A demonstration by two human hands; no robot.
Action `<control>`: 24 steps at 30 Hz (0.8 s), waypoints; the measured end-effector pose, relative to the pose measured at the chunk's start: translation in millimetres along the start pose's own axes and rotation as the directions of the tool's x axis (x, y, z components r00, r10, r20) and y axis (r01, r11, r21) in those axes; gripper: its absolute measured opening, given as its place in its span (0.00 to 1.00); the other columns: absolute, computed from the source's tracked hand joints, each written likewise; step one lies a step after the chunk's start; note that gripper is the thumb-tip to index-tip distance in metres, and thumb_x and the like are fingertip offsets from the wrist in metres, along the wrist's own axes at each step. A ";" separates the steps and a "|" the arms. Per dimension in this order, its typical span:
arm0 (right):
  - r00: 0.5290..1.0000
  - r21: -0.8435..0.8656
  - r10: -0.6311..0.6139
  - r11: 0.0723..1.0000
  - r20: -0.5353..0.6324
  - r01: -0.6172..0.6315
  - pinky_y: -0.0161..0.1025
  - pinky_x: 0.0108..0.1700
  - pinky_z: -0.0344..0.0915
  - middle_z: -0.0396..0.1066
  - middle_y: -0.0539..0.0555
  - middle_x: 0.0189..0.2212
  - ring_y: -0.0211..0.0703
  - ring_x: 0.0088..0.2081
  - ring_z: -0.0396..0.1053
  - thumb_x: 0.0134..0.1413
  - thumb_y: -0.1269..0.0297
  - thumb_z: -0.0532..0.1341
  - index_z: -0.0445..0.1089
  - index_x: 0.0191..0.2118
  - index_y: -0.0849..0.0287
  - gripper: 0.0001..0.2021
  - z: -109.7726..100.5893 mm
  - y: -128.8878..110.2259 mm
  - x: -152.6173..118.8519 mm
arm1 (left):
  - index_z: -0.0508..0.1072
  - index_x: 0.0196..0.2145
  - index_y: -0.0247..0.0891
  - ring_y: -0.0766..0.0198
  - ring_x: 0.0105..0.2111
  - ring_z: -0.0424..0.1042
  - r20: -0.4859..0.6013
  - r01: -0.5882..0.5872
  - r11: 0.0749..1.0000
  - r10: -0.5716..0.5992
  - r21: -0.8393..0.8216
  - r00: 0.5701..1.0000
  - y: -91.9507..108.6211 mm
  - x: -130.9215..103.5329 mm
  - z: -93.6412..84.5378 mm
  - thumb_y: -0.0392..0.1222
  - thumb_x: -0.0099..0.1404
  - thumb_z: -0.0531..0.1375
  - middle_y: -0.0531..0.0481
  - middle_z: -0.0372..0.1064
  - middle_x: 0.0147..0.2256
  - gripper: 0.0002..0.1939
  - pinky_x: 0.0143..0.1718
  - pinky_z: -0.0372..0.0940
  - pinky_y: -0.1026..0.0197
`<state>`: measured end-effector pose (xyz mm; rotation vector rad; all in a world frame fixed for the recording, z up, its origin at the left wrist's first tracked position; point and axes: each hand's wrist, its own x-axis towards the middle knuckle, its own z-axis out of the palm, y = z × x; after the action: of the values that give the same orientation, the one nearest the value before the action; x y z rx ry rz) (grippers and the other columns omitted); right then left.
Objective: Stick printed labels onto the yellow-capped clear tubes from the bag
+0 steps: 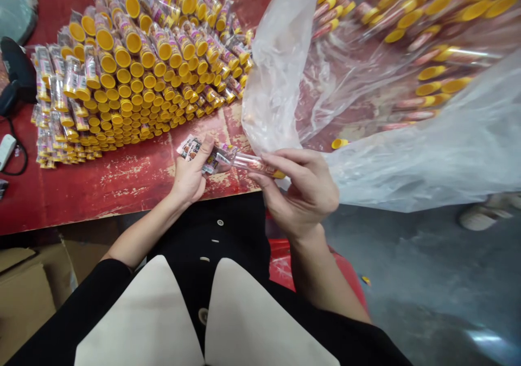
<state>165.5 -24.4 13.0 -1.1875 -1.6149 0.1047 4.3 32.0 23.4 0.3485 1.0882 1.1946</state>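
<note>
My left hand is closed around a bunch of printed clear plastic sleeves, its thumb on top. Between the fingers and thumb of my right hand is a clear tube with a yellow cap, lying nearly level. Its far end meets the mouth of one sleeve by my left hand; how far it goes in, I cannot tell. The capped end points toward my right palm. Both hands are just above the front edge of the red table.
A large stack of sleeved, yellow-capped tubes covers the back left of the red table. At right, a big clear plastic bag holds loose tubes. A dark device with a cable stands far left. Cardboard lies below.
</note>
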 end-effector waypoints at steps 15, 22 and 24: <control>0.910 0.278 0.356 0.915 -0.212 -0.293 0.47 0.43 0.75 0.75 0.53 0.40 0.45 0.41 0.75 0.55 0.67 0.69 0.78 0.47 0.49 0.13 -0.5 -6.8 -4.8 | 0.68 0.30 0.36 0.64 0.34 0.79 -0.050 -0.046 0.999 0.047 0.011 0.998 -1.3 3.9 -1.6 0.49 0.49 0.76 0.58 0.69 0.26 0.23 0.39 0.77 0.60; 0.934 0.383 0.354 0.869 -0.040 -0.313 0.39 0.40 0.73 0.75 0.53 0.39 0.40 0.41 0.74 0.53 0.70 0.70 0.79 0.46 0.52 0.13 9.3 -1.4 -4.5 | 0.68 0.30 0.36 0.65 0.32 0.78 0.013 -0.012 1.000 0.012 0.012 1.000 -5.5 3.4 -3.4 0.51 0.47 0.77 0.58 0.70 0.27 0.25 0.38 0.78 0.59; 0.936 0.359 0.350 0.879 -0.039 -0.314 0.39 0.40 0.73 0.75 0.53 0.39 0.40 0.41 0.75 0.54 0.70 0.69 0.78 0.47 0.52 0.14 9.8 -1.8 -6.4 | 0.69 0.30 0.36 0.67 0.30 0.77 0.037 -0.053 0.998 0.053 0.016 0.998 -7.6 3.6 -4.5 0.52 0.45 0.77 0.58 0.70 0.26 0.26 0.38 0.78 0.59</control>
<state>156.3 -25.3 5.6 -1.1582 -1.2248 0.5228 4.9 30.9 14.0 0.4133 1.0634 1.2219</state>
